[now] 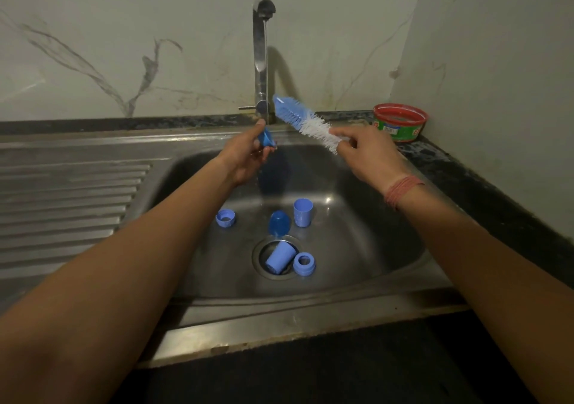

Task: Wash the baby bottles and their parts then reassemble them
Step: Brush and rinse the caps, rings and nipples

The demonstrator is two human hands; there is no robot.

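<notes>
We see a steel sink (388, 242) holding a ring (225, 218), dome cap (279, 222) and upright cup (302, 212) mid-basin, a tipped cup (280, 258) and second ring (304, 264) at the drain, left hand (248, 152) gripping a blue part (266, 139) under the tap's (261, 62) stream, right hand (369, 152) pinching a bottle brush (302, 121), red tub (400, 121) at the worktop's back right corner.

A single head-worn wide-angle camera looks forward and down from close above the stainless-steel sink basin (357, 223), facing the grey-veined marble wall (124, 46).
</notes>
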